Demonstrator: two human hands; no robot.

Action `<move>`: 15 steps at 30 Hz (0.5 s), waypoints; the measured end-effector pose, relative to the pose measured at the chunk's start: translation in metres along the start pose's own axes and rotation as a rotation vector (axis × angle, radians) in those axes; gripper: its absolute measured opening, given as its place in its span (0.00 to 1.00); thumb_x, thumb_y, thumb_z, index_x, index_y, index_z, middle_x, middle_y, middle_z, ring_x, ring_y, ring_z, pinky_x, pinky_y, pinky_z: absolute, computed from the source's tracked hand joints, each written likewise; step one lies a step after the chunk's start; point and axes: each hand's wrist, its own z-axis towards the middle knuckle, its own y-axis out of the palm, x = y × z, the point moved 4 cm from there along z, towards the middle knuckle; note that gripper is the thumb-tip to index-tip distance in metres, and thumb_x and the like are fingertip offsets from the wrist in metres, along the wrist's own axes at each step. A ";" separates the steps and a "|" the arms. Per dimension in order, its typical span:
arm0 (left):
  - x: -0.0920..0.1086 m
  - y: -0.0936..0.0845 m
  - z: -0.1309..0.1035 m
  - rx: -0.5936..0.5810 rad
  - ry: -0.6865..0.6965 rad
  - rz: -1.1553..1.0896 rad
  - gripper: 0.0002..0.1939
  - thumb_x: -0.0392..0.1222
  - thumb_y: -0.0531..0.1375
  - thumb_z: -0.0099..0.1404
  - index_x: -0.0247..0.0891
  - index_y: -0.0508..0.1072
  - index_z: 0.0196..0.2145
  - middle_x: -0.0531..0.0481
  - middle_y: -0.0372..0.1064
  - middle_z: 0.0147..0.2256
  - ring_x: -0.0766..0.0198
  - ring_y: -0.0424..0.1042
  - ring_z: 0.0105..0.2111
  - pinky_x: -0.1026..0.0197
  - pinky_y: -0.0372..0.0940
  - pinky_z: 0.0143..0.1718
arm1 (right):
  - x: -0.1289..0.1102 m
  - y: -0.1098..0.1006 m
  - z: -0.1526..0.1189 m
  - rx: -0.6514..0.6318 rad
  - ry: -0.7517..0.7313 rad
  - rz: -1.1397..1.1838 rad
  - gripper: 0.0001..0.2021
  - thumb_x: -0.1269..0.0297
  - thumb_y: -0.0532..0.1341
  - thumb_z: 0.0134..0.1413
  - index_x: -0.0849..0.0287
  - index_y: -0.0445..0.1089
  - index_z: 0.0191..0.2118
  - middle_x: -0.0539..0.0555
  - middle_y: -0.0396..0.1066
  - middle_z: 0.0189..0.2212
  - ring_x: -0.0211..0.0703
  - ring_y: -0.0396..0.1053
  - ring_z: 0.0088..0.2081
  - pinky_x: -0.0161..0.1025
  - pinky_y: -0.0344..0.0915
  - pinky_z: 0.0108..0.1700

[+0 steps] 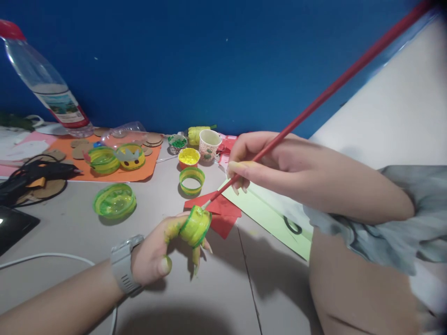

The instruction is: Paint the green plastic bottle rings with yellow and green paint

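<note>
My right hand [258,163] grips a long red paintbrush [314,107] between thumb and fingers. Its pale tip touches the upper edge of a yellow plastic ring [196,226] with green rims, seemingly cut from a bottle and wet with paint. That ring sits around the fingers of my left hand [157,249], which holds it up from inside, thumb apart. Yellow paint stains the left fingers and thumb. Just beyond stands a similar yellow-green ring [192,181]. Behind it are a small cup of yellow paint [189,158] and a small cup of green paint [177,144].
A patterned paper cup [210,145] stands by the blue wall [209,60]. Red paper [223,215] and a light green sheet [268,216] lie right. Leftward are a painted bottle base [114,201], orange paper [146,172] with decorated rings, a water bottle [52,88] and a black glue gun [45,170].
</note>
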 end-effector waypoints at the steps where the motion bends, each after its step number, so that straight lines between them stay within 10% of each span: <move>1: 0.001 0.000 0.000 -0.001 -0.006 0.004 0.44 0.74 0.56 0.50 0.31 0.66 0.50 0.34 0.69 0.41 0.56 0.72 0.27 0.50 0.70 0.31 | 0.000 0.000 0.000 -0.001 0.001 -0.002 0.14 0.53 0.50 0.64 0.55 0.64 0.34 0.49 0.67 0.33 0.39 0.66 0.32 0.37 0.59 0.32; 8: 0.000 0.000 0.001 -0.002 -0.024 0.023 0.42 0.76 0.58 0.45 0.31 0.70 0.39 0.44 0.68 0.29 0.59 0.69 0.25 0.52 0.68 0.33 | -0.003 -0.001 0.001 0.029 0.031 -0.081 0.10 0.58 0.52 0.62 0.55 0.63 0.32 0.47 0.61 0.22 0.33 0.58 0.21 0.34 0.53 0.24; 15: 0.002 0.002 0.005 -0.065 0.044 -0.111 0.42 0.66 0.67 0.44 0.31 0.72 0.48 0.34 0.68 0.44 0.42 0.72 0.42 0.41 0.70 0.42 | -0.005 -0.008 -0.004 0.187 0.023 -0.145 0.10 0.59 0.52 0.63 0.56 0.63 0.32 0.44 0.59 0.20 0.29 0.54 0.18 0.31 0.51 0.20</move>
